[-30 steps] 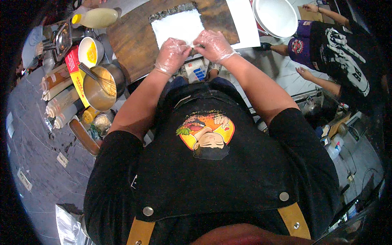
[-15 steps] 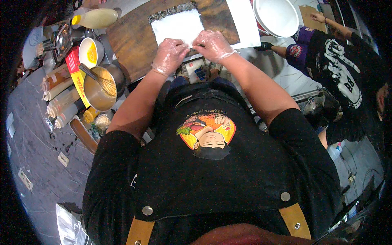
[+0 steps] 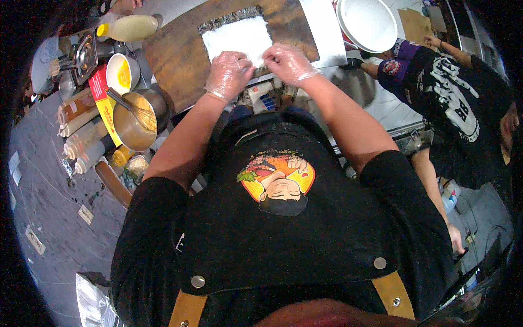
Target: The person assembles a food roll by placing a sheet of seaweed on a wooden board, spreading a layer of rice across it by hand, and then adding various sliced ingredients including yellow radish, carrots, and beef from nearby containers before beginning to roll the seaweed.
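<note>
Pinching the rice-covered seaweed sheet (image 3: 238, 34)'s near edge, left hand (image 3: 227, 73) and right hand (image 3: 289, 62); sheet lies squarish.

Commercial kitchen, sushi prep station by the look of it. Wooden cutting board (image 3: 180, 54) under both gloved hands, w/ a rice-covered seaweed sheet (image 3: 237, 34) on it. Left of the hands: metal bowl w/ whisk (image 3: 135, 117), small bowl of yellow sauce (image 3: 121, 73), row of squeeze bottles (image 3: 84, 139), a pale squeeze bottle (image 3: 131, 27) further up. Right of the hands: big white plate (image 3: 366, 23) and a co-worker in a black printed tee (image 3: 452, 103) at a steel counter (image 3: 381, 103).
</note>
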Demonstrator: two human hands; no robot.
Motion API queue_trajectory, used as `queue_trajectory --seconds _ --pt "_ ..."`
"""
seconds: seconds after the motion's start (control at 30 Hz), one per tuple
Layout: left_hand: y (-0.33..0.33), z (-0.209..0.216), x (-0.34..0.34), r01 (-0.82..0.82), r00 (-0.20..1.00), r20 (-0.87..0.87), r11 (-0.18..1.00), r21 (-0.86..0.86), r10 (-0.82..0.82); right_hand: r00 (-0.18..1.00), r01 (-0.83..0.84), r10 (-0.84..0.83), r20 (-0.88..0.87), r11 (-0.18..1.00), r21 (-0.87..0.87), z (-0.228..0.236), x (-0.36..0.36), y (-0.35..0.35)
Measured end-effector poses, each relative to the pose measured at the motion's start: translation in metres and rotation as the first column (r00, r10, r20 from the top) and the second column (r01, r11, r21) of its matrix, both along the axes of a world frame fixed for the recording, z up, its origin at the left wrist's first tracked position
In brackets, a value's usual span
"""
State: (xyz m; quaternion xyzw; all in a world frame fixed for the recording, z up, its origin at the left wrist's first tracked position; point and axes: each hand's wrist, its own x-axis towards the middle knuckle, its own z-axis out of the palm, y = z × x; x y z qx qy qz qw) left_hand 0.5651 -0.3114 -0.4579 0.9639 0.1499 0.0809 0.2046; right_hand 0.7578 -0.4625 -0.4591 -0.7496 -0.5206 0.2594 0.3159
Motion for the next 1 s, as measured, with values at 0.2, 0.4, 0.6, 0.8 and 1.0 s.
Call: queue_trajectory --seconds 0.2,0.4,0.6,0.8,1.0 --pt "-0.017 0.003 0.047 0.08 0.996 -0.045 0.992 0.097 -0.076 0.878 0.351 -0.393 -0.273 0.917 -0.191 -0.001 0.052 -0.046" --pt "-0.023 -0.012 0.087 0.23 0.97 -0.105 0.967 0.108 -0.219 0.797 0.375 -0.436 -0.418 0.9 -0.223 -0.016 0.061 -0.082" --pt "-0.031 -0.027 0.111 0.292 0.956 -0.072 0.949 0.117 -0.285 0.657 0.372 -0.444 -0.61 0.894 -0.25 -0.034 0.046 -0.095" --pt "-0.046 -0.042 0.118 0.346 0.938 -0.038 0.932 0.107 -0.344 0.647 0.416 -0.476 -0.596 0.875 -0.248 -0.031 0.038 -0.105" --pt "-0.038 -0.055 0.128 0.149 0.922 0.385 0.951 -0.271 -0.035 0.678 0.466 -0.565 -0.47 0.825 -0.319 -0.03 0.031 -0.112"
